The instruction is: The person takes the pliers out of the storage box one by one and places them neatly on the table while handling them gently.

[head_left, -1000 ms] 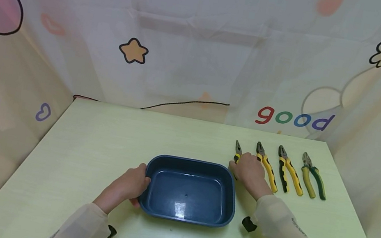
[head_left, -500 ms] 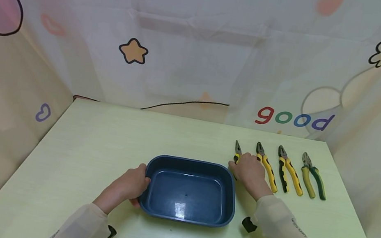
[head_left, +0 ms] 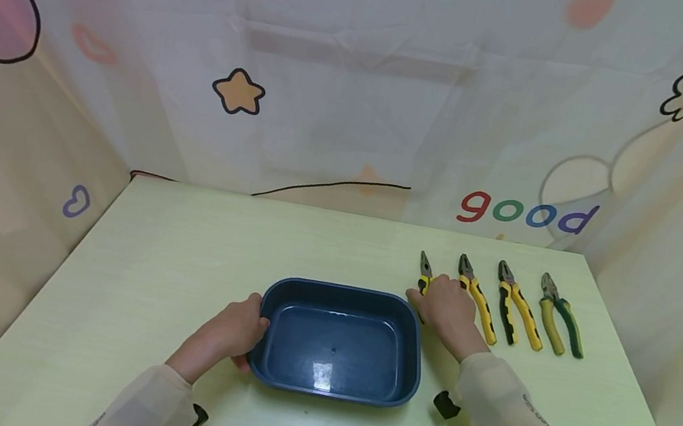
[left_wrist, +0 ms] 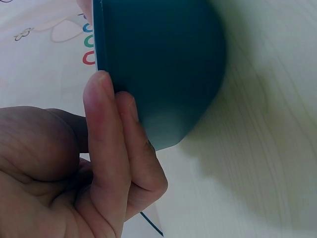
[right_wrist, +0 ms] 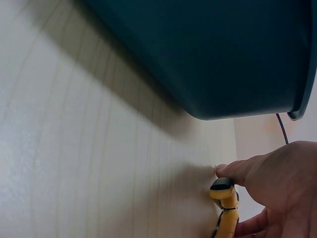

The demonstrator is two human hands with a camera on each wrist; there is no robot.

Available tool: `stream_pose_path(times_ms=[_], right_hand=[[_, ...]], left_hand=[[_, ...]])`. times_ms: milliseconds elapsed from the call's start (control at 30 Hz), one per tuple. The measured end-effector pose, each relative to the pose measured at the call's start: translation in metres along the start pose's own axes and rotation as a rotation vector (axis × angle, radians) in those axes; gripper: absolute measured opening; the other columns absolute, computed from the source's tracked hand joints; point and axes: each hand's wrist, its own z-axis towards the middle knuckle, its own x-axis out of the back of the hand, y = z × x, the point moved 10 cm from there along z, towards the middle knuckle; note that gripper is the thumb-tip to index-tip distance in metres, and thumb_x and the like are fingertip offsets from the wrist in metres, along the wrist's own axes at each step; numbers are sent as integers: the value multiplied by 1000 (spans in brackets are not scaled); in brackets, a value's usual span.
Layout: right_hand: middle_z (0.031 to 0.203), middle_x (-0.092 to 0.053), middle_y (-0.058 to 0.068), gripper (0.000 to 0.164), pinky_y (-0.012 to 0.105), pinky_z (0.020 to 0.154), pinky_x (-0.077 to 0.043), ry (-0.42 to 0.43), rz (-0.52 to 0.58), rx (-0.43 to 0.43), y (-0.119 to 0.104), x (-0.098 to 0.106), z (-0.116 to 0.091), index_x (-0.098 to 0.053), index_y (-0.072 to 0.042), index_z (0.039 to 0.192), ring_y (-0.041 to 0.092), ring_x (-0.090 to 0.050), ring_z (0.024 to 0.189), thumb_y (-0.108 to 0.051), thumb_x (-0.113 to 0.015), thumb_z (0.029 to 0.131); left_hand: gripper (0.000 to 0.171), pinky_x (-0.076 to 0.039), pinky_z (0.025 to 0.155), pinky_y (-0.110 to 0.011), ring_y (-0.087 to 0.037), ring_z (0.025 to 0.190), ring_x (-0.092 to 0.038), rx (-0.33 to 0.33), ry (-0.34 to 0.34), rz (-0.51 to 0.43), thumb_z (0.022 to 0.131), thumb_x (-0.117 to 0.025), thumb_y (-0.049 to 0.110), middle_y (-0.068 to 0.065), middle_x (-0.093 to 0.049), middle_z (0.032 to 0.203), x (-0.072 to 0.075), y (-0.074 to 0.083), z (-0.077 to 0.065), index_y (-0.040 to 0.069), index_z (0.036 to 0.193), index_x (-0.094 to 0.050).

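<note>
My left hand point(head_left: 240, 323) grips the left rim of a dark blue rectangular plastic tub point(head_left: 326, 394), thumb over the edge and fingers along the outer wall point(left_wrist: 168, 59). The tub has nothing in it. To its right, my right hand point(head_left: 448, 310) straddles the yellow-and-black needle-nose pliers point(head_left: 426, 265), whose handles it mostly covers in the head view. From the right wrist, the thumb point(right_wrist: 242, 170) appears extended beside the yellow handle point(right_wrist: 224, 192), with fingers on the other side. The pliers' pointed nose faces the back of the table.
Right of my hand lie two yellow-and-black combination pliers point(head_left: 478, 302) point(head_left: 519, 312) and a green-handled pair of pliers point(head_left: 560, 315), all in a row with noses toward the back. A patterned curtain point(head_left: 343, 116) hangs behind the pale table point(head_left: 176, 239).
My right thumb has shifted slightly left, away from the needle-nose pliers. The left hand, the tub and the row of pliers stay where they were.
</note>
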Motion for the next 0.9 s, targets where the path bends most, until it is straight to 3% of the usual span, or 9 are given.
stream_pose_path(times_ms=[367, 600, 767, 900], right_hand=[[86, -55, 19, 56, 33, 56, -46, 19, -29, 16, -2, 2, -5, -61, 6, 96, 29, -57, 71, -49, -65, 96], [82, -54, 16, 51, 33, 54, -42, 11, -17, 25, -3, 5, -12, -59, 3, 88, 28, -56, 68, -47, -63, 99], [80, -55, 15, 48, 34, 55, -43, -4, -1, 53, -4, 7, -18, -59, 5, 91, 27, -56, 67, -42, -65, 100], [92, -59, 21, 50, 41, 63, -51, -3, -10, 81, -7, 8, -25, -60, 11, 102, 30, -59, 76, -39, -66, 101]], left_hand=[[33, -57, 63, -34, -22, 48, -68, 8, -7, -2, 109, -47, 9, -22, -60, 87, 0, 0, 0, -11, 135, -41], [35, -57, 61, -34, -22, 49, -68, 6, -13, -2, 109, -47, 11, -20, -60, 86, -1, -1, 0, -11, 136, -41], [35, -56, 65, -33, -21, 47, -67, -1, -6, -8, 108, -47, 10, -25, -62, 93, 0, -1, 0, -12, 135, -41], [33, -55, 68, -34, -21, 46, -67, -5, -11, -8, 108, -47, 10, -24, -63, 92, -1, 0, -1, -12, 132, -43]])
